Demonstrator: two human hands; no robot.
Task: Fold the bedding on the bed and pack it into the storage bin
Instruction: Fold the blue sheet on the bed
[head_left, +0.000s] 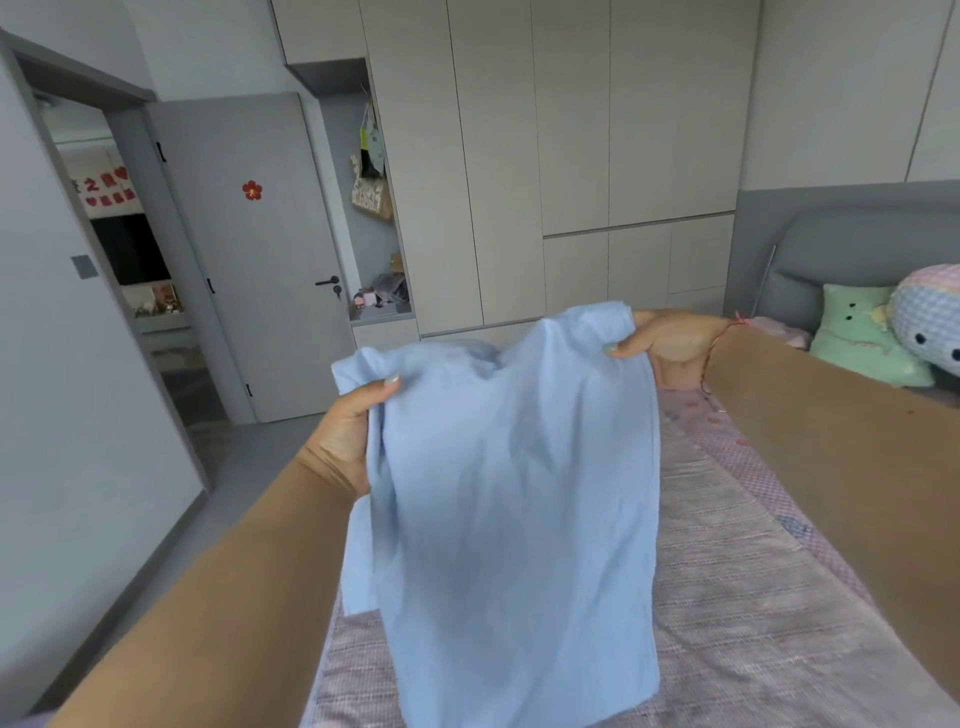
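- The left hand (347, 434) and right hand (667, 335) each pinch a top corner of the light-blue sheet (511, 499), hanging over the near bed (753, 597).
- Corners should meet evenly and the cloth stay taut before folding.

We see the light blue cloth sheet (509, 499) hanging across the middle, blocking our reach and sight straight ahead over the pink woven bed cover (737, 613). The cover right of the sheet lies flat and bare, so there's room to pass there. At the head end, a mint green cushion (862, 338) and a round pastel plush toy (930, 317) stand in the way. Left of the bed, grey floor (249, 467) gives open passage toward the grey door (249, 249).
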